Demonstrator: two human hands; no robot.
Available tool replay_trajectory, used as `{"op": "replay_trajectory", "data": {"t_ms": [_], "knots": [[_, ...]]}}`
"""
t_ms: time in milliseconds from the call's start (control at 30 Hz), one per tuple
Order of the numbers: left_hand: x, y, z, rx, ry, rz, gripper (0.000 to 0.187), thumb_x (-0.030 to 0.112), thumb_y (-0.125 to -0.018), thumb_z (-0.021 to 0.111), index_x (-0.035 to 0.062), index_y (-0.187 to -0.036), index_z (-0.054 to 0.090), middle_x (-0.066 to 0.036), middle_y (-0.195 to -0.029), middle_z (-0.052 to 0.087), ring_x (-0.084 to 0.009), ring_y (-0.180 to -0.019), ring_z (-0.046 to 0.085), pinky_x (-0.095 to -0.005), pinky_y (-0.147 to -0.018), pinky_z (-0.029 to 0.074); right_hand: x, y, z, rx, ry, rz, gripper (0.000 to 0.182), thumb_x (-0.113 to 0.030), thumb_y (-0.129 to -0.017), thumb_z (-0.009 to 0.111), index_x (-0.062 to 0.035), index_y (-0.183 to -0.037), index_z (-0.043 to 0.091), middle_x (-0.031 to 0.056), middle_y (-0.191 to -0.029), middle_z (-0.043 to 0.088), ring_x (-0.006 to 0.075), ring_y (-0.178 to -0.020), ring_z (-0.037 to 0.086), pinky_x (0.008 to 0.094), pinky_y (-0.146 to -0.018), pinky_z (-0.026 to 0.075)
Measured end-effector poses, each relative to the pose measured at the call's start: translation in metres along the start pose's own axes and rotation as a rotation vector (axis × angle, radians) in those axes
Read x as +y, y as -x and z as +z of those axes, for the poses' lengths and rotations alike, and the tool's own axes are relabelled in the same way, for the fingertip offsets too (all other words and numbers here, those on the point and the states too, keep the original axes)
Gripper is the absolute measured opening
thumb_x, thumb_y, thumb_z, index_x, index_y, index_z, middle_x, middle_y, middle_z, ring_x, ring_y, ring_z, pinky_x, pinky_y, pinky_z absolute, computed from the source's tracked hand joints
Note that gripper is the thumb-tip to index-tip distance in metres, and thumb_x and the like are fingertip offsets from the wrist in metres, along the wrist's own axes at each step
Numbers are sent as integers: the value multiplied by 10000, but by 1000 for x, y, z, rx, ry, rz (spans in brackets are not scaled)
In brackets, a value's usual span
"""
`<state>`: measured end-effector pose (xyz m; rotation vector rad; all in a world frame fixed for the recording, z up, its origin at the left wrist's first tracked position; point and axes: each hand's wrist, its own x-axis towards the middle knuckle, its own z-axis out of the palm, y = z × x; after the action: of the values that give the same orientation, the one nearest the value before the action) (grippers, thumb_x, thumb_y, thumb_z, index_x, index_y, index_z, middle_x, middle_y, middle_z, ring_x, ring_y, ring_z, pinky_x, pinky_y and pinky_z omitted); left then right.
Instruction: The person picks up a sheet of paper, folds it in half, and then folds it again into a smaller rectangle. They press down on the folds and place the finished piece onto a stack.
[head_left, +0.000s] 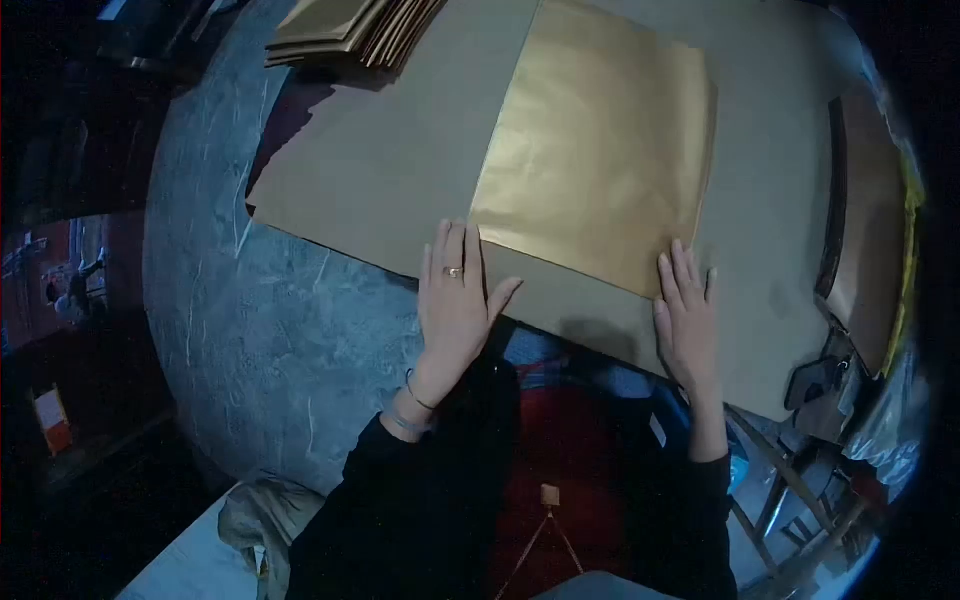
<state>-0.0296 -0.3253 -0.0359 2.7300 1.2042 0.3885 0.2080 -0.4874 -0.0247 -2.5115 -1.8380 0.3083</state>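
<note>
A stack of gold-coloured paper (595, 150), its sheets slightly offset along the right edge, lies flat on a large brown board (400, 165). My left hand (455, 295) rests palm down beside the lower left corner of the paper, fingers extended and thumb spread, fingertips right at its edge. At the lower right corner, my right hand (688, 325) lies with outstretched fingers, fingertips touching the paper's edge. Neither hand grips anything. A ring and bracelets show on the left hand and wrist.
A pile of folded gold-brown paper (335, 30) sits at the board's upper left. A dark phone-like object (812, 383) is by the lower right edge, near a brown panel (865, 230). Blue-grey floor (270, 310) shows at left; grey cloth (275, 515) lies below.
</note>
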Motion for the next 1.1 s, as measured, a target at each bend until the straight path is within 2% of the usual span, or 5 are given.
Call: {"op": "replay_trajectory", "data": {"t_ms": [133,267,433,533,1100], "knots": [[-2,-4,-6,-27,5,-2,674,414,-851,602,-62,-1295,427,-217,-1280,438,-384,-1221,415,-514,-985,364,-4,1,-4,38,10,-36,517,-209,-938,441,-94,-1426,317,91,-1506,247,246,-1395,221,507,-1135,133],[4,-15,-16,24,90,-31,539,240,-833,670,-48,-1244,474,-216,-1159,501,-391,-1074,502,-443,-875,446,-1,-1,-5,16,-1,-32,524,-239,-939,443,-98,-1427,313,88,-1505,246,234,-1392,224,508,-1122,164],[-4,-21,1,128,284,160,271,74,-798,675,-14,-1050,625,-170,-1068,564,-348,-966,548,-425,-790,466,5,5,8,90,76,-97,512,-329,-969,373,-97,-1422,313,73,-1515,223,203,-1392,215,510,-1114,180],[-30,-26,10,119,139,393,232,42,-759,686,3,-985,644,-132,-988,611,-302,-855,594,-391,-703,493,3,5,1,61,102,-23,504,-328,-982,344,-100,-1429,293,68,-1519,208,197,-1395,205,509,-1118,169],[-20,-66,-3,-55,11,693,289,17,-769,620,22,-1058,616,-114,-1030,636,-293,-957,608,-387,-733,513,6,4,24,213,-178,-148,554,-365,-983,317,-75,-1447,231,125,-1505,226,233,-1388,232,500,-1130,130]]}}
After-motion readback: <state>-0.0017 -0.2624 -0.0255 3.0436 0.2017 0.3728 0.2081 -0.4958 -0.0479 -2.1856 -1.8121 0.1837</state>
